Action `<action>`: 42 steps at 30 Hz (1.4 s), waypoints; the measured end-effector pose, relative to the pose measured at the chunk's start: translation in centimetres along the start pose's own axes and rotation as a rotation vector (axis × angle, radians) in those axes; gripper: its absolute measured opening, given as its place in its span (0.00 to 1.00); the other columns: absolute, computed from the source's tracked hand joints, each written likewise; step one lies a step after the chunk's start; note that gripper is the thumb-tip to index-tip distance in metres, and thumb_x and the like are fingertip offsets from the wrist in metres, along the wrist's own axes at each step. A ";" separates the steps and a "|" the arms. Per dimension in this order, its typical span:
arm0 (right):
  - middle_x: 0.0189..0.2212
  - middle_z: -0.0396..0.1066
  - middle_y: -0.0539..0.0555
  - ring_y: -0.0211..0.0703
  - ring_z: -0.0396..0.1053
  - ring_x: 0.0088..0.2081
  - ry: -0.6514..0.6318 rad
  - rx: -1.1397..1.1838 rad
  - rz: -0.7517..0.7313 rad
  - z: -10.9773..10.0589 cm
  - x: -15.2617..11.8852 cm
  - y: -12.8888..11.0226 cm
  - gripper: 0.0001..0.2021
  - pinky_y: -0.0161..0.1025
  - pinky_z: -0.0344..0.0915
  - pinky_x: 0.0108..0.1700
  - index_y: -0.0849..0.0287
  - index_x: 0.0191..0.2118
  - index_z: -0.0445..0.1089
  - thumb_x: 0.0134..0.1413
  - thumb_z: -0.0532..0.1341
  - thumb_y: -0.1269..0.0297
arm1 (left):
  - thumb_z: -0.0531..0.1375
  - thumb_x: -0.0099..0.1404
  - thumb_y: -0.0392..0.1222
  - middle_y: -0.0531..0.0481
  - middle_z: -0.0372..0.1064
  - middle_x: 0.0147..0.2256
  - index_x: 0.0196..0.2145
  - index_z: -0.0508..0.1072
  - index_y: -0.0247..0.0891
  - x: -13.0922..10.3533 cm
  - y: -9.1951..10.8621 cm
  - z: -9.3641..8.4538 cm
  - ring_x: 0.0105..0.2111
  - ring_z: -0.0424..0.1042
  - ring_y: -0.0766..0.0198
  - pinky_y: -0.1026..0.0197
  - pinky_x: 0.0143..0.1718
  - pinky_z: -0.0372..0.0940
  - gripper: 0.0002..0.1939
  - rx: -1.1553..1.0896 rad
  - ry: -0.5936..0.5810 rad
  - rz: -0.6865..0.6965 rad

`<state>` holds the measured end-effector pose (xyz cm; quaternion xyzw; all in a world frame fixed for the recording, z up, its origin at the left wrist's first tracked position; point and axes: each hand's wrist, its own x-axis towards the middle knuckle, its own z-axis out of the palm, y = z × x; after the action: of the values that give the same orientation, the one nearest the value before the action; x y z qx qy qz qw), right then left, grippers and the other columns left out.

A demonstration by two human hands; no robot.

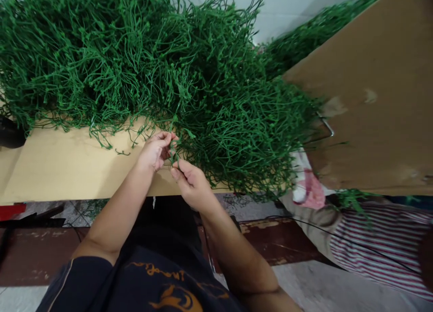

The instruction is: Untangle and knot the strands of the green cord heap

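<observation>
Between my two hands is a small green plastic-looking stem with thin branching ends. My left hand pinches its upper part between thumb and fingers. Just below and to the right, my right hand grips its lower end with thumb and forefinger. Both hands are over the front part of the tan tabletop. Directly beyond them spreads a big heap of similar green stems, reaching the table's front edge on the right. A few loose stems lie on the board left of my hands.
At the right a large brown board stands tilted, with a bent metal rod by its edge. A person in a striped shirt sits beyond it. A pink and white cloth hangs nearby. A black object is at far left.
</observation>
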<state>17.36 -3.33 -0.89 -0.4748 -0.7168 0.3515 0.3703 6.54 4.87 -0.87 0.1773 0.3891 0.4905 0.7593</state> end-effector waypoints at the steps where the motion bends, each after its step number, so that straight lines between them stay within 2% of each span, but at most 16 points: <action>1: 0.20 0.50 0.46 0.33 0.50 0.23 -0.039 0.021 -0.059 0.4 -0.4 -0.6 0.11 0.33 0.51 0.26 0.57 0.23 0.51 0.56 0.48 0.68 | 0.50 0.62 0.25 0.58 0.60 0.19 0.23 0.60 0.33 0.2 0.3 0.0 0.15 0.60 0.79 0.74 0.15 0.52 0.11 -0.030 0.024 0.014; 4: 0.21 0.57 0.47 0.34 0.55 0.26 -0.321 0.134 -0.431 1.4 -1.7 -2.8 0.09 0.33 0.56 0.30 0.57 0.25 0.54 0.53 0.49 0.75 | 0.47 0.62 0.24 0.61 0.52 0.15 0.23 0.56 0.35 0.4 1.8 -0.1 0.13 0.54 0.80 0.75 0.13 0.45 0.13 -0.104 0.115 0.145; 6: 0.21 0.59 0.48 0.34 0.57 0.27 -0.381 0.140 -0.533 1.2 -1.9 -3.8 0.08 0.33 0.58 0.31 0.57 0.25 0.56 0.53 0.50 0.74 | 0.48 0.63 0.27 0.61 0.53 0.16 0.24 0.57 0.36 0.1 2.6 -0.2 0.14 0.56 0.79 0.75 0.15 0.47 0.11 -0.035 0.063 0.192; 7: 0.21 0.59 0.47 0.34 0.57 0.26 -0.318 0.101 -0.477 0.5 -1.8 -4.0 0.08 0.33 0.58 0.30 0.57 0.25 0.56 0.54 0.50 0.73 | 0.50 0.63 0.29 0.60 0.54 0.17 0.25 0.59 0.36 -0.3 2.8 -0.2 0.15 0.57 0.78 0.75 0.15 0.48 0.09 0.034 0.006 0.182; 9: 0.21 0.58 0.48 0.34 0.57 0.25 -0.050 -0.048 -0.241 -1.8 -1.0 -3.6 0.10 0.34 0.56 0.27 0.57 0.25 0.58 0.57 0.50 0.68 | 0.51 0.64 0.32 0.60 0.55 0.17 0.26 0.60 0.36 -1.1 2.7 -0.5 0.14 0.55 0.78 0.75 0.15 0.46 0.08 0.173 -0.097 0.129; 13: 0.23 0.62 0.53 0.42 0.60 0.27 0.575 -0.437 0.063 -9.5 0.6 -0.8 0.08 0.43 0.59 0.31 0.55 0.27 0.62 0.53 0.54 0.59 | 0.51 0.63 0.33 0.60 0.54 0.14 0.25 0.59 0.35 -2.8 1.7 -1.4 0.13 0.49 0.78 0.74 0.14 0.41 0.08 0.374 -0.146 0.138; 16: 0.28 0.63 0.59 0.56 0.63 0.40 0.723 -0.734 0.257 -14.9 0.7 1.3 0.06 0.56 0.60 0.43 0.51 0.27 0.63 0.48 0.58 0.57 | 0.51 0.62 0.32 0.61 0.54 0.14 0.25 0.59 0.36 -3.7 1.5 -2.1 0.14 0.51 0.78 0.73 0.17 0.44 0.08 0.519 -0.167 0.177; 19: 0.38 0.63 0.65 0.65 0.57 0.51 0.890 -0.886 0.390 -17.0 0.4 2.3 0.14 0.63 0.54 0.51 0.51 0.31 0.66 0.40 0.64 0.50 | 0.52 0.61 0.33 0.60 0.56 0.16 0.25 0.59 0.36 -4.5 1.8 -2.4 0.17 0.54 0.76 0.71 0.22 0.51 0.07 0.670 -0.194 0.230; 22: 0.46 0.61 0.69 0.62 0.59 0.51 1.068 -0.781 0.253 -14.6 0.3 1.5 0.21 0.59 0.58 0.51 0.55 0.38 0.69 0.40 0.63 0.47 | 0.52 0.62 0.35 0.59 0.57 0.18 0.26 0.59 0.37 -5.4 2.1 -2.4 0.21 0.56 0.74 0.68 0.27 0.54 0.07 0.849 -0.223 0.263; 24: 0.42 0.64 0.67 0.56 0.63 0.46 0.984 -0.632 0.069 -11.1 0.9 0.6 0.17 0.54 0.64 0.45 0.57 0.37 0.68 0.51 0.55 0.48 | 0.51 0.62 0.36 0.59 0.56 0.18 0.25 0.59 0.37 -6.0 2.2 -2.3 0.22 0.57 0.73 0.67 0.29 0.54 0.08 0.965 -0.245 0.259; 26: 0.36 0.68 0.61 0.49 0.66 0.40 0.645 -0.435 0.007 -7.2 2.2 0.1 0.17 0.51 0.65 0.42 0.60 0.37 0.67 0.54 0.52 0.51 | 0.50 0.63 0.38 0.58 0.55 0.19 0.25 0.59 0.37 -6.7 2.3 -2.3 0.23 0.57 0.72 0.66 0.30 0.54 0.09 1.067 -0.274 0.251; 28: 0.37 0.69 0.59 0.43 0.68 0.34 0.257 -0.108 0.105 -3.8 4.2 0.3 0.23 0.46 0.67 0.37 0.61 0.43 0.64 0.50 0.56 0.47 | 0.49 0.63 0.39 0.57 0.56 0.20 0.25 0.59 0.37 -7.3 2.4 -2.3 0.23 0.57 0.71 0.65 0.29 0.54 0.09 1.158 -0.294 0.250; 30: 0.31 0.69 0.56 0.39 0.67 0.29 0.119 0.157 0.207 -1.6 6.3 0.8 0.25 0.42 0.66 0.33 0.62 0.38 0.64 0.46 0.57 0.42 | 0.49 0.64 0.41 0.57 0.56 0.21 0.25 0.60 0.37 -7.8 2.5 -2.6 0.24 0.57 0.71 0.65 0.29 0.54 0.10 1.231 -0.304 0.253; 33: 0.23 0.66 0.51 0.34 0.64 0.24 0.122 0.468 0.279 -0.2 8.8 1.6 0.25 0.36 0.64 0.28 0.60 0.28 0.62 0.41 0.58 0.38 | 0.48 0.64 0.42 0.57 0.56 0.21 0.25 0.59 0.38 -8.5 2.6 -3.3 0.24 0.57 0.70 0.65 0.28 0.53 0.11 1.284 -0.300 0.238; 37: 0.21 0.64 0.48 0.31 0.62 0.23 0.163 0.654 0.294 0.2 10.2 1.6 0.23 0.32 0.61 0.26 0.59 0.25 0.61 0.35 0.65 0.43 | 0.47 0.65 0.43 0.57 0.55 0.21 0.26 0.58 0.38 -9.0 2.8 -4.4 0.23 0.56 0.71 0.66 0.27 0.53 0.11 1.309 -0.248 0.244; 42: 0.21 0.61 0.46 0.31 0.62 0.23 0.223 0.781 0.391 0.5 11.2 1.1 0.23 0.34 0.63 0.26 0.57 0.26 0.55 0.41 0.62 0.42 | 0.48 0.65 0.44 0.57 0.54 0.21 0.26 0.59 0.38 -9.2 2.8 -5.1 0.23 0.55 0.71 0.67 0.27 0.53 0.12 1.302 -0.241 0.257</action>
<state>14.27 7.41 0.14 -0.4610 -0.3829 0.6056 0.5236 -1.03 -2.56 1.51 0.6972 0.4939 0.2190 0.4711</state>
